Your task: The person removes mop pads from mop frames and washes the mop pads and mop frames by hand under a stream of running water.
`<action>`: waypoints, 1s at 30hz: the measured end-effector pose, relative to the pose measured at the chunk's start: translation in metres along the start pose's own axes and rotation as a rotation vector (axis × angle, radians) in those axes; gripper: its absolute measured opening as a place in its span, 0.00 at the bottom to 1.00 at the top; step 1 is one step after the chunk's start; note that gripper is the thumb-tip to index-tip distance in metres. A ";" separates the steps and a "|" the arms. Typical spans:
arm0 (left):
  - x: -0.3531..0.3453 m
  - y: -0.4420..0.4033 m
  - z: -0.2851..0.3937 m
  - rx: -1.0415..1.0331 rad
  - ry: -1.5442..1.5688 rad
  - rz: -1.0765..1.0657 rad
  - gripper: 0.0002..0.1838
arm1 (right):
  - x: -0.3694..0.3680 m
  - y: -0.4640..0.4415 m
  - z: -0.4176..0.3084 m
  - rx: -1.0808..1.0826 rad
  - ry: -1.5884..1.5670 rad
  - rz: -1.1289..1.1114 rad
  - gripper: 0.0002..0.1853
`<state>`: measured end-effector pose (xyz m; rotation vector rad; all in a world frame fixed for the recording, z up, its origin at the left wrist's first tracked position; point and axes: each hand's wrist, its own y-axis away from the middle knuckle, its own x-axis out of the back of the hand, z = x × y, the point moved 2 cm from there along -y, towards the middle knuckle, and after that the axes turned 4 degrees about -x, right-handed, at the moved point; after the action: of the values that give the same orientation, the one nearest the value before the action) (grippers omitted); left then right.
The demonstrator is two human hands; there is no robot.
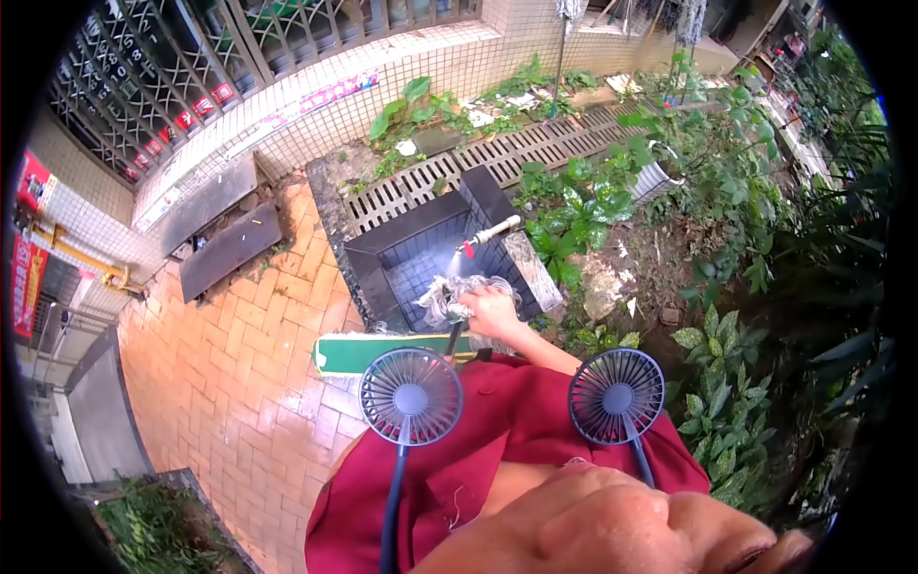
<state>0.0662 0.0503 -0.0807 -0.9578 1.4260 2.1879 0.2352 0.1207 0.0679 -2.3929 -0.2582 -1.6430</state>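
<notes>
My right hand (492, 312) is closed around a mop (442, 298) near the top of its wet, pale grey strands. The mop head sits in a low sink (371, 251) lined with dark tiles. Water sprays onto the strands from a tap (492, 231) with a red handle. A dark pole section (455, 337) runs from the mop head toward my body. Beside the sink lies a long green flat piece with a whitish fringe (354, 354), partly covered by a neck fan. My left hand does not show; my clothing and the fan block that area.
Neck fans (411, 397) hang before my dark red shirt. Orange paving (249, 373) extends left, with dark boards (229, 251) near the wall. A slotted drain cover (411, 194) runs behind the sink. Leafy plants (722, 364) and a white bucket-like container (656, 177) are at right.
</notes>
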 end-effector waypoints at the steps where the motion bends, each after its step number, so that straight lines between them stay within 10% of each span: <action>1: 0.000 -0.003 0.001 -0.002 0.015 -0.003 0.10 | 0.001 -0.006 0.003 -0.015 -0.018 -0.013 0.16; 30: 0.029 0.125 0.016 0.233 -0.140 0.055 0.08 | 0.008 -0.089 0.010 -0.256 -0.077 -0.252 0.16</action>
<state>-0.0369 0.0093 -0.0143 -0.6789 1.6123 2.0250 0.2227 0.2086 0.0799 -2.7122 -0.4002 -1.7883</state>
